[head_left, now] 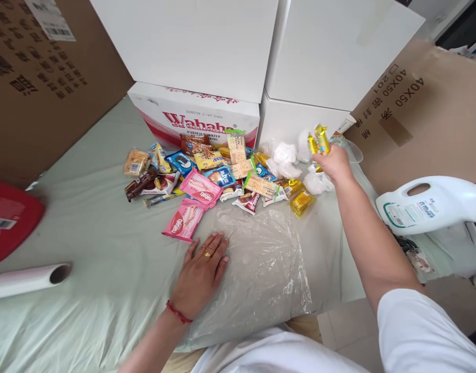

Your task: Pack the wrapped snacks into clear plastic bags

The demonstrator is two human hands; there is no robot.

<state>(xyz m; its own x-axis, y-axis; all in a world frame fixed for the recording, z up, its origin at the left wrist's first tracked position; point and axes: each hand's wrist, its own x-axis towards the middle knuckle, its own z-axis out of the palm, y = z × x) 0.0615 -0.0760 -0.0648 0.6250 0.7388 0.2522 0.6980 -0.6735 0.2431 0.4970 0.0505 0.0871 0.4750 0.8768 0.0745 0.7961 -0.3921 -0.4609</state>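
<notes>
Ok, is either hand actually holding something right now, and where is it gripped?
The right hand holds yellow snack packets by their lower ends, tops sticking up. The left hand holds nothing; it lies flat on the clear plastic bag.

Looked like a home storeroom or small packing corner, not a shop floor. Work surface was a bed or padded platform under a pale green sheet (106, 259), wrinkled, running to its right edge above a tiled floor (347, 331). White cartons (191, 46) stacked along the far edge, one printed "Wahaha" (195, 122). Flattened brown cardboard (39, 77) leaned at the far left corner, and more (428, 114) at the right, marked 40X50. A white detergent jug (428, 204) lay off the right edge. Loose wrapped snacks (207, 181) were heaped near the cartons beside a clear plastic bag (261, 259). Paper roll (28, 280) at the left edge.
</notes>
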